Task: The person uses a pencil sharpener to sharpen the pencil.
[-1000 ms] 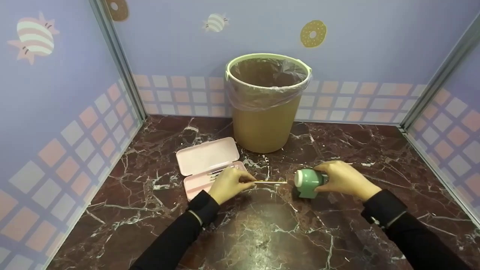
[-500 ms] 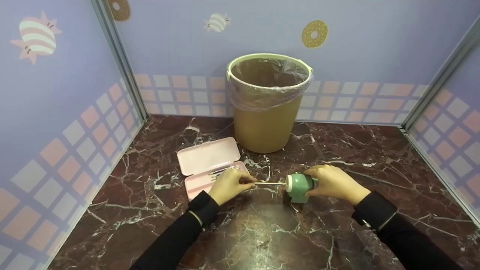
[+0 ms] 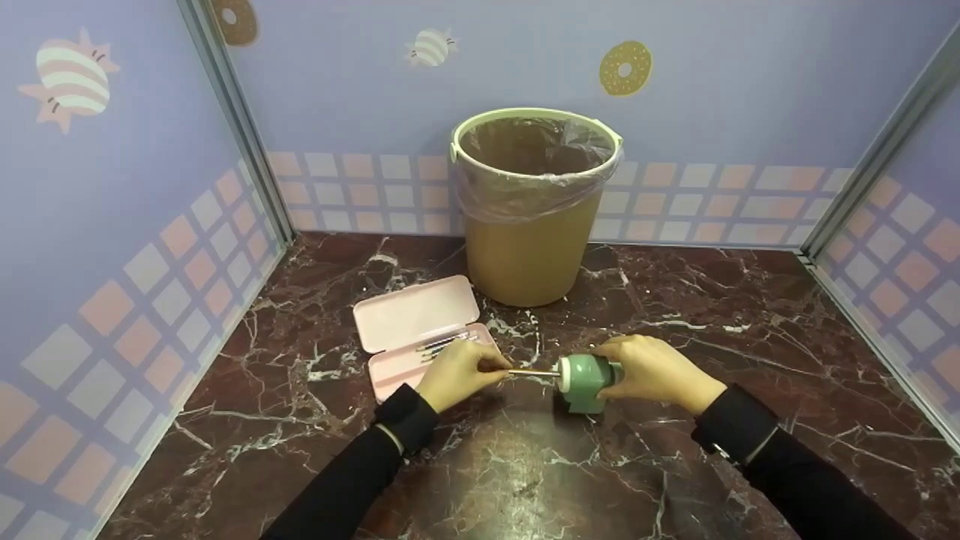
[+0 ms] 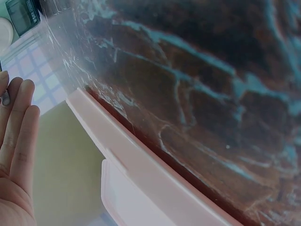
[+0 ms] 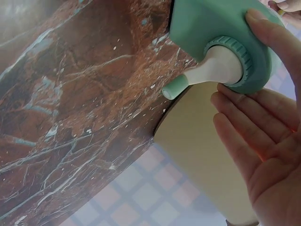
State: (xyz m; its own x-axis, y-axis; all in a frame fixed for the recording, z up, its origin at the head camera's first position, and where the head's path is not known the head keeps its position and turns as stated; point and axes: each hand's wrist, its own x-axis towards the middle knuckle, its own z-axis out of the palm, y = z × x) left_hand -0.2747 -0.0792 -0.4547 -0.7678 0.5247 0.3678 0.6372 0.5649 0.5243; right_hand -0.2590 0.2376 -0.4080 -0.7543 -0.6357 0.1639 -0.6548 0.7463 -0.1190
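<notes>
My left hand (image 3: 461, 375) pinches a slim pencil (image 3: 535, 372) between thumb and fingertips, level and pointing right. Its far end meets the white front ring of a green crank pencil sharpener (image 3: 586, 384). The sharpener is tipped on its side, held by my right hand (image 3: 660, 373) around its rear body. In the right wrist view its white crank arm (image 5: 207, 72) with a green knob (image 5: 175, 87) sticks out, free of the fingers. The left wrist view shows the pencil's blunt end (image 4: 5, 99) at the fingers and the sharpener's dark window (image 4: 22, 16) beyond.
An open pink pencil case (image 3: 416, 311) with several pencils (image 3: 444, 345) lies behind my left hand. A tan bin (image 3: 525, 251) with a plastic liner stands at the back wall. Patterned panels (image 3: 360, 97) enclose the dark marble table (image 3: 300, 442).
My right hand has brought the sharpener left, from a gap away up to the pencil, and less of the pencil shows now. My left hand has stayed nearly still.
</notes>
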